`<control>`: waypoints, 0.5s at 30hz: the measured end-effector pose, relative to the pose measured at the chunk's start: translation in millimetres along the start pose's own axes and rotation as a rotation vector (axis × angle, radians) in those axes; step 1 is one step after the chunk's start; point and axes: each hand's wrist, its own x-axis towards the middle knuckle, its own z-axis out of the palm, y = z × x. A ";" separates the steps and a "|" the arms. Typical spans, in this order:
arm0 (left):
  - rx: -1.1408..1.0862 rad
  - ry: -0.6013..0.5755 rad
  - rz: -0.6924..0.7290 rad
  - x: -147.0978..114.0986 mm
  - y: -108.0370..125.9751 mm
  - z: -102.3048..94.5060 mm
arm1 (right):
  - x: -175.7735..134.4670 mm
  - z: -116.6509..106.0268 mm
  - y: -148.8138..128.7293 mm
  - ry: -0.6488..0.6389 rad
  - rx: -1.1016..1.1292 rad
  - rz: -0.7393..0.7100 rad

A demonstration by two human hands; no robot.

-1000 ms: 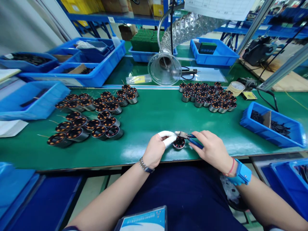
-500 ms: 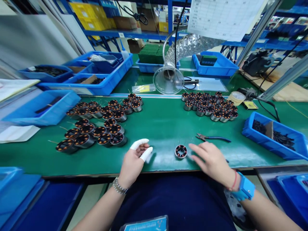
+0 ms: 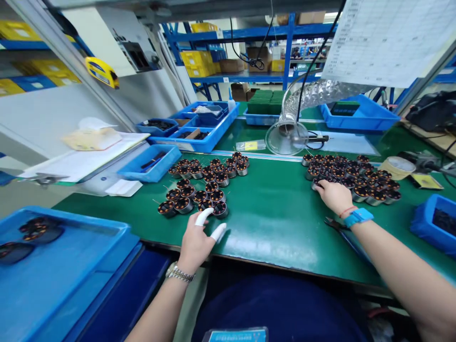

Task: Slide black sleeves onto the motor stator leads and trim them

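My left hand (image 3: 198,242), with white finger cots on the thumb and a finger, is open beside the near edge of the left group of motor stators (image 3: 187,191). Its fingertips are close to a stator (image 3: 220,209) at that group's corner; I cannot tell if they touch. Each stator is a short metal ring with copper windings and a black inside. Over at the right group of stators (image 3: 375,196), my right hand (image 3: 334,195) has its fingers closed on a stator (image 3: 315,183) at the group's left edge. The fingers partly cover it.
Cutting pliers (image 3: 344,230) lie below my right forearm, partly hidden. A blue tray (image 3: 110,237) with a few stators stands at the lower left. Behind are blue bins (image 3: 153,166), a clear fume hood (image 3: 287,137) on a flexible duct, and a tape roll (image 3: 396,168).
My right hand has moved up and right to the right group and closed on a stator. The single stator before me has left its spot. The view has turned left.
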 end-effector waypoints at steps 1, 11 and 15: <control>0.072 -0.031 0.027 1.9 0.0 0.7 | 4.9 0.6 -1.4 -0.008 -0.008 0.028; -0.045 -0.075 0.220 -5.9 20.0 23.3 | -46.0 -24.6 133.1 0.316 0.000 0.130; -0.197 -0.188 0.376 -13.7 50.0 39.0 | -66.4 -31.8 228.1 -0.112 -0.056 0.468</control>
